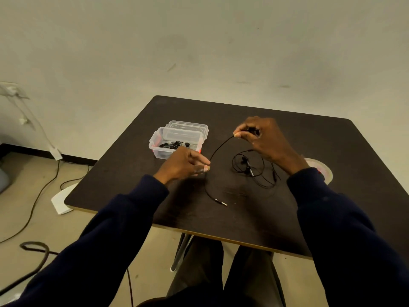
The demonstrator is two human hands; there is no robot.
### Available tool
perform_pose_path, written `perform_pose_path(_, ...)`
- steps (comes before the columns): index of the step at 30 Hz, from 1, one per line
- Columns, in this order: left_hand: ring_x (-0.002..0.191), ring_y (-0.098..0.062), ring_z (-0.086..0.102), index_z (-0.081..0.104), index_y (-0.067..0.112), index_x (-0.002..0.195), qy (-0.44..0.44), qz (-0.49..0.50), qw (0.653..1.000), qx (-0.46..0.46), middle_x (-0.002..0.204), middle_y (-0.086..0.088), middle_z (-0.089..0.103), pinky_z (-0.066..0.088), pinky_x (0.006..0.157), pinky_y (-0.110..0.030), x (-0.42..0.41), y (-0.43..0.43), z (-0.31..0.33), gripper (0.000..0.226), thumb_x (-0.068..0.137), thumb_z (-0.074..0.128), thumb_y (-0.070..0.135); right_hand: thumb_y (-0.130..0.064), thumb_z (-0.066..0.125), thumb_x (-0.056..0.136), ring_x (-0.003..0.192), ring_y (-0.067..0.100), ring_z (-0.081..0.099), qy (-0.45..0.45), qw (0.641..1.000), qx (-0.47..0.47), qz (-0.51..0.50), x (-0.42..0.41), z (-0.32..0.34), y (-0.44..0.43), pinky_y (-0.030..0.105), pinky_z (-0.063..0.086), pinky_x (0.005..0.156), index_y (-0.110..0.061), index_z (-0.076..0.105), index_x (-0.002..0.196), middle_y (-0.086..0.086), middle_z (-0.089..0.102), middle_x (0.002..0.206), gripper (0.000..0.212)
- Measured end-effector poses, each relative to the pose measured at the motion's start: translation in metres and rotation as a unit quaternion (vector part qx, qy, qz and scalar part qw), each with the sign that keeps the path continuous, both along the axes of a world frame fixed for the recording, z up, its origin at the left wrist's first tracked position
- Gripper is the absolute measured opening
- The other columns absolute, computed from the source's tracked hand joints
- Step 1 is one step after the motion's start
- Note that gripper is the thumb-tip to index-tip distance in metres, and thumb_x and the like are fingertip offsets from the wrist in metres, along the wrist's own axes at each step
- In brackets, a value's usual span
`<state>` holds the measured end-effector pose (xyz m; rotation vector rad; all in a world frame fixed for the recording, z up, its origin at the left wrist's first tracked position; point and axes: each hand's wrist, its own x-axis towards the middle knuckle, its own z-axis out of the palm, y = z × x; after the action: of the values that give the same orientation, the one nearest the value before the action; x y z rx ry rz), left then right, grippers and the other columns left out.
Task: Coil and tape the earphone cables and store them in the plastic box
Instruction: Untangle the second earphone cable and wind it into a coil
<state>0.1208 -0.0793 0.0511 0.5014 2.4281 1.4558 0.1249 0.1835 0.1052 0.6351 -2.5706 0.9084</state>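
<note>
Box: A clear plastic box with red clips (156, 142) sits on the left part of the dark brown table (243, 218). It is open, and its clear lid (192, 125) lies just behind it. Some black earphones (174, 144) are inside.

Left hand: The left hand (182, 161) is just to the right of the box. Its thumb and fingertips pinch a thin black earphone cable (219, 148).

Cable: The held piece goes in a soft curve from the left hand, up and to the right, to the right hand. Below the left hand the rest bends down toward the person. It ends in a small silver plug (220, 202) lying on the table.

Right hand: The right hand (265, 140) is farther back and up off the table. Its fingers are curled around the earbud end of the same cable.

Other earphones: A loose black tangle of earphones (247, 167) lies on the table, just under the right hand.

Tape: A pale roll of tape (321, 170) peeks out behind the right sleeve. The right hand is nearer to it.

Next move: I think the cable gets wound into loops now. The free end with the plug lies on the near side of the left hand, so that hand can feed it along. The box is nearer the left hand too.
</note>
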Motion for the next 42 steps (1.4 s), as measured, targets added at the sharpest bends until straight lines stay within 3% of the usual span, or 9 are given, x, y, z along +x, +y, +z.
perform_pose_path(4,0.082,-0.015,0.075,0.072,0.01,0.113,0.123,0.093,0.979,0.132,0.102,-0.006,0.077,0.062,0.08,-0.031,-0.002,0.017,-0.004,0.033,0.082,0.084,0.01,-0.011,0.077,0.089,0.082,0.003,0.06,-0.047,0.999,0.005,0.019,0.007,-0.003,-0.002,0.011,0.045,0.072,-0.014,0.081,0.097,-0.015,0.07,0.087,0.01)
perform_pose_path(7,0.077,-0.015,0.076,0.065,0.01,0.133,0.157,0.007,0.98,0.118,0.11,-0.003,0.076,0.061,0.071,-0.025,-0.004,0.033,0.011,0.045,0.09,0.077,0.014,-0.012,0.08,0.087,0.08,0.009,0.061,-0.037,0.999,-0.006,0.028,0.008,-0.011,-0.012,0.019,0.049,0.071,-0.014,0.081,0.097,-0.012,0.072,0.086,0.01)
perform_pose_path(12,0.062,-0.007,0.068,0.079,0.008,0.097,0.205,0.008,0.978,0.031,0.079,-0.002,0.074,0.056,0.059,-0.023,-0.008,0.033,0.012,0.012,0.097,0.069,0.015,-0.014,0.079,0.088,0.078,0.013,0.074,-0.062,0.998,-0.017,0.022,0.007,-0.009,-0.007,0.033,0.062,0.076,-0.008,0.078,0.099,0.001,0.077,0.088,0.012)
perform_pose_path(18,0.061,-0.017,0.072,0.075,0.01,0.081,0.093,0.142,0.985,-0.001,0.083,-0.009,0.078,0.052,0.048,-0.022,-0.007,-0.013,-0.001,0.021,0.098,0.063,0.007,-0.022,0.073,0.093,0.077,0.003,0.071,-0.056,0.997,0.005,-0.055,0.004,0.011,0.05,0.023,0.056,0.075,-0.019,0.078,0.102,-0.004,0.076,0.084,0.01)
perform_pose_path(23,0.101,-0.014,0.069,0.073,0.023,0.122,0.225,0.127,0.963,-0.071,0.124,0.007,0.071,0.058,0.089,-0.03,0.001,0.006,0.009,0.038,0.085,0.073,0.017,-0.023,0.072,0.094,0.07,-0.001,0.067,-0.055,0.998,0.0,-0.032,0.004,0.014,0.027,0.009,0.046,0.065,-0.014,0.079,0.102,-0.003,0.076,0.082,0.014)
perform_pose_path(25,0.098,-0.021,0.071,0.064,0.027,0.137,0.255,0.08,0.963,-0.024,0.135,0.007,0.067,0.06,0.085,-0.037,0.003,0.024,0.025,0.049,0.088,0.073,0.022,-0.022,0.073,0.094,0.067,0.0,0.067,-0.056,0.998,0.004,-0.008,0.004,0.014,0.012,0.011,0.047,0.062,-0.013,0.08,0.103,-0.004,0.076,0.082,0.014)
perform_pose_path(31,0.049,-0.008,0.06,0.073,0.009,0.121,0.151,-0.06,0.983,0.088,0.079,-0.002,0.074,0.047,0.045,-0.019,-0.008,0.06,0.057,0.024,0.1,0.066,0.018,-0.023,0.077,0.091,0.078,0.021,0.075,-0.038,0.998,-0.035,0.019,0.003,0.023,0.01,0.044,0.062,0.075,-0.015,0.081,0.098,-0.002,0.078,0.084,0.011)
perform_pose_path(37,0.055,-0.006,0.056,0.07,0.002,0.1,-0.164,0.044,0.922,0.348,0.072,-0.001,0.057,0.044,0.048,-0.011,-0.024,0.056,0.059,0.02,0.104,0.058,0.018,-0.025,0.072,0.096,0.055,0.015,0.06,-0.068,0.993,-0.083,-0.041,0.0,0.013,0.054,0.031,0.048,0.056,-0.011,0.08,0.101,0.001,0.077,0.076,0.017)
perform_pose_path(42,0.054,-0.008,0.065,0.069,0.002,0.103,-0.048,0.139,0.963,0.228,0.092,-0.012,0.07,0.047,0.05,-0.014,-0.031,0.04,0.036,0.017,0.105,0.055,0.011,-0.023,0.073,0.095,0.048,0.002,0.051,-0.047,0.987,-0.121,-0.094,0.0,0.007,0.068,0.019,0.041,0.053,-0.009,0.079,0.097,0.008,0.075,0.075,0.016)
